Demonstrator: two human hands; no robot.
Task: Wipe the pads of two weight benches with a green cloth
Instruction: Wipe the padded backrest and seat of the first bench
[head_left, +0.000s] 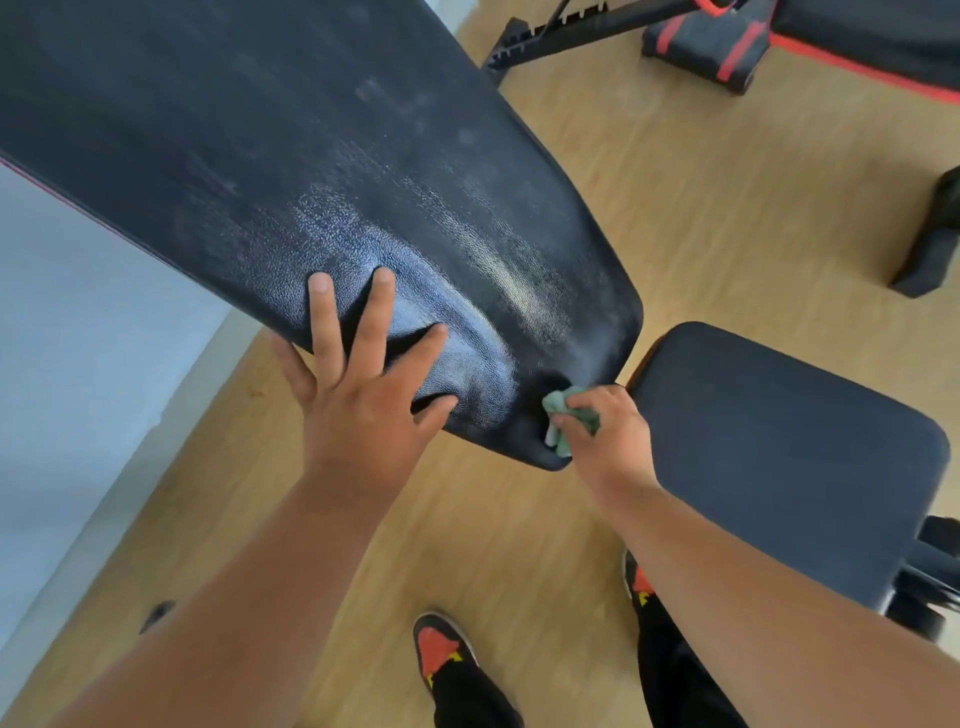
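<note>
A long black back pad (322, 156) of a weight bench slopes from the upper left down to the centre, its surface streaked with damp marks. My left hand (358, 384) presses flat on the pad's lower end with fingers spread. My right hand (602, 431) grips a crumpled green cloth (563, 415) against the pad's bottom corner. The bench's black seat pad (779, 457) lies just to the right of that hand.
A second bench (857, 41) with black and red pads and a notched black frame (571, 31) stands at the top right. A black foot (930, 244) sits at the right edge. Wooden floor lies below, a pale wall on the left, my shoes at the bottom.
</note>
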